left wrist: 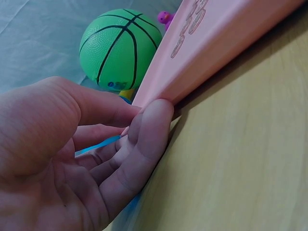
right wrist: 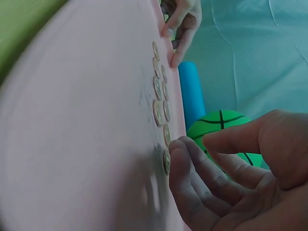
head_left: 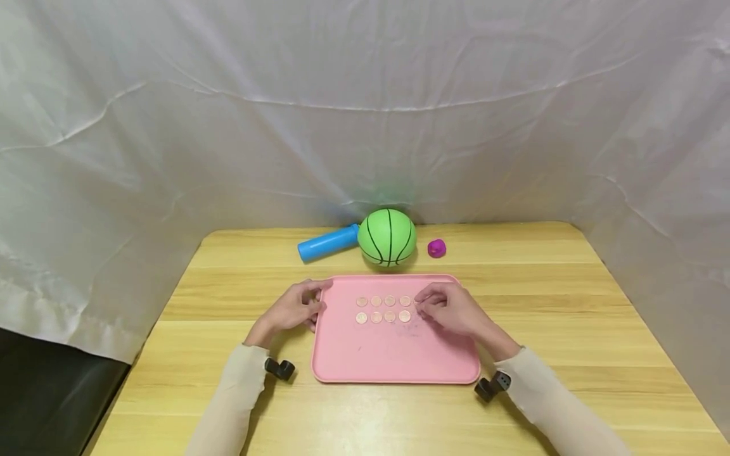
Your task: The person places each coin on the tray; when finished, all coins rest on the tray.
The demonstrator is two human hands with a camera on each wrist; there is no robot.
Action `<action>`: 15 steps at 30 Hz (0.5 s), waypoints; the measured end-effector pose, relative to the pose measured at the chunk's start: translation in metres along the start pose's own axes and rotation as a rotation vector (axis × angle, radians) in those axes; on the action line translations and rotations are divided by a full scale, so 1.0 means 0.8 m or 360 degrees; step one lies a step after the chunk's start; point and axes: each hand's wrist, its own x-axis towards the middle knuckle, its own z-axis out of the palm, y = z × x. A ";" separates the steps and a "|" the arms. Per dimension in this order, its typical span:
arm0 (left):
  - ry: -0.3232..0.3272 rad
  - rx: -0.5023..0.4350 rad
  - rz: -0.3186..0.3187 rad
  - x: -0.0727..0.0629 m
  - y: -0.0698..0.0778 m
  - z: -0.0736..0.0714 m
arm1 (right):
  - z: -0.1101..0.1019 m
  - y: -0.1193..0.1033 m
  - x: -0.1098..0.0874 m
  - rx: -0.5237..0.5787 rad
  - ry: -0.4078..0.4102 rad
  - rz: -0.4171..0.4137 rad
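A pink tray [head_left: 393,361] lies on the table with two rows of small round coins [head_left: 390,301] on it. My left hand [head_left: 293,307] grips the tray's left edge; in the left wrist view its thumb and fingers pinch the rim near a corner. Over the tray's right half, my right hand [head_left: 453,307] bends its fingers down at the right end of the rows. Seen from the right wrist, its fingertips [right wrist: 177,148] are right at the last coin [right wrist: 166,162] of the far row, the thumb apart from them.
Behind the tray sit a green ball [head_left: 388,237] with black lines, a blue cylinder [head_left: 327,244] and a small purple toy duck [head_left: 436,248]. A pale cloth [head_left: 365,126] hangs along the table's back edge. The wooden table [head_left: 542,304] extends on both sides.
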 end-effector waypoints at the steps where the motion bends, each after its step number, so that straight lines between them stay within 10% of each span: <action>1: -0.0001 0.0003 0.0004 0.000 0.000 0.000 | -0.002 0.001 -0.002 -0.0018 0.0014 0.0014; 15: 0.0004 0.0001 -0.0004 -0.001 0.001 0.000 | -0.048 0.021 -0.042 -0.0018 0.0135 -0.0001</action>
